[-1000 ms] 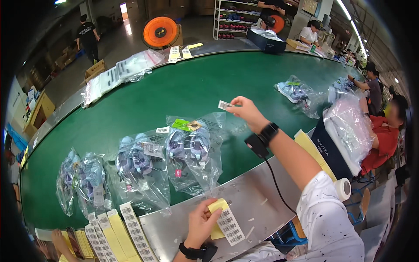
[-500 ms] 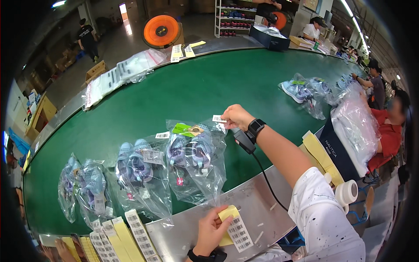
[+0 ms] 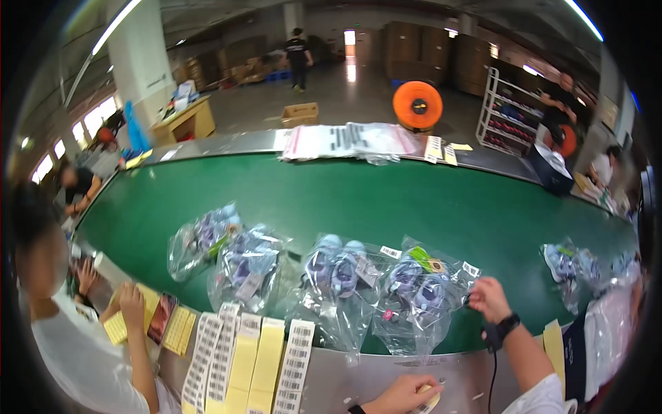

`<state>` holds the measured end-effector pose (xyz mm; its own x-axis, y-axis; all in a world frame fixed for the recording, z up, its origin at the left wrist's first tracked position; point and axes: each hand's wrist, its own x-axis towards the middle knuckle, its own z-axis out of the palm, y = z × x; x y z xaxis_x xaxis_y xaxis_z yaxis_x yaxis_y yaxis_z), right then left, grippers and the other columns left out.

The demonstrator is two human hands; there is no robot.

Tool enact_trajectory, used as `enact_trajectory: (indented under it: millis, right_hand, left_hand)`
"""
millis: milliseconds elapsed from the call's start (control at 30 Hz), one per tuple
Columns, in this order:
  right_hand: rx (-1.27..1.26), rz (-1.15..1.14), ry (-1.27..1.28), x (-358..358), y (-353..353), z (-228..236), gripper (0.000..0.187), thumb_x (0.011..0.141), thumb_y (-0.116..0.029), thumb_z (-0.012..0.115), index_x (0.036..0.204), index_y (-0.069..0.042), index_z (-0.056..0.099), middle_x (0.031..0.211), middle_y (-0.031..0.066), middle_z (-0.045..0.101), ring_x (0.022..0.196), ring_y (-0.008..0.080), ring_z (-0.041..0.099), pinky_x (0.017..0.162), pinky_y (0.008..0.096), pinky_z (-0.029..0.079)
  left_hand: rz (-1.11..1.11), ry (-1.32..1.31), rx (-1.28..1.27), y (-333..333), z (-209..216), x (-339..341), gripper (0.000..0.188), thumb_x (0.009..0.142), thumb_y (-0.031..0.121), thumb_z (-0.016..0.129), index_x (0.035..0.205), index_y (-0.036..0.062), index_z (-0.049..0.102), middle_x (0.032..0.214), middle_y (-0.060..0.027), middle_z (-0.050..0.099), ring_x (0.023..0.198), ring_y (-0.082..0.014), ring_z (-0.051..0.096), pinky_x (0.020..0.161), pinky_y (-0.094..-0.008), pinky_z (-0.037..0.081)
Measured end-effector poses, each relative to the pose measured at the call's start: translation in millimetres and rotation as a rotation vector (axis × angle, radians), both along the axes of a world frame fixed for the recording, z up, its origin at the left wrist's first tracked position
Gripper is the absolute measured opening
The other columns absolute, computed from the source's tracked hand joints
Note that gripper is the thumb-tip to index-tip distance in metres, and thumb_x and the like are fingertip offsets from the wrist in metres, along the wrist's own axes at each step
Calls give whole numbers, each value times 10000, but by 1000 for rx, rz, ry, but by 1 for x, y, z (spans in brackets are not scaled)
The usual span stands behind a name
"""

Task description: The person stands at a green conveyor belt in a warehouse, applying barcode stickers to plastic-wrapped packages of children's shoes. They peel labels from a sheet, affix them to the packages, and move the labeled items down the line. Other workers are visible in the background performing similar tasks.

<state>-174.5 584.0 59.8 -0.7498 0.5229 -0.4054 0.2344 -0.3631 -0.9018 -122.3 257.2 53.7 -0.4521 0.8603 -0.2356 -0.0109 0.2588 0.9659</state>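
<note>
My right hand [image 3: 488,299] is closed at the right edge of a clear plastic bag [image 3: 414,328] holding light blue and lilac shoes [image 3: 403,278]. A white barcode label [image 3: 471,269] lies at that bag's upper right corner, just above my fingertips. What the fingers pinch, if anything, is hidden. My left hand [image 3: 403,395] grips a pale yellow label sheet [image 3: 431,400] at the lower edge, mostly out of sight. Another barcode label [image 3: 391,252] sits at the bag's upper left. More bagged shoes [image 3: 331,265] lie to the left on the green belt [image 3: 331,186].
Strips of barcode labels [image 3: 293,366] lie on the metal ledge [image 3: 338,386]. A corded black device [image 3: 491,338] is by my right wrist. A co-worker's hand [image 3: 131,303] is at the left. Plastic bags [image 3: 345,141] lie across the belt; a dark box [image 3: 576,345] stands right.
The view has swung left, bringing a co-worker into sight. The barcode label pinched by my right hand earlier now lies on the bag above the fingertips. My left hand still holds the label sheet.
</note>
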Motion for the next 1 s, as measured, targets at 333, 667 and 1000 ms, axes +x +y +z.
enact_trajectory:
  millis: [333,667,1000]
  right_hand:
    - [-107,340,224,-98,-166,34,863,818,-111,680,1449,-104,92,1105,104,572,952,178,582,807,366,477]
    - [678,317,75,-83,-23,23,238,713,-228,706,846,-31,704,807,101,685,741,185,640,708,330,528]
    - [1313,-331,-1413,79,205,4,351,886,-243,466,1140,-78,644,1341,169,445,1233,376,397,979,516,346]
  left_hand:
    - [55,3,160,-6,19,1,264,884,314,613,938,60,664,752,-37,642,672,-80,553,613,-251,448]
    - [647,-476,442,-21,30,-23,159,924,140,509,912,-6,570,793,-112,634,655,-159,608,613,-261,495]
    - [578,-346,155,-16,48,-18,180,935,130,500,906,-6,614,836,-56,628,744,-123,584,682,-243,459]
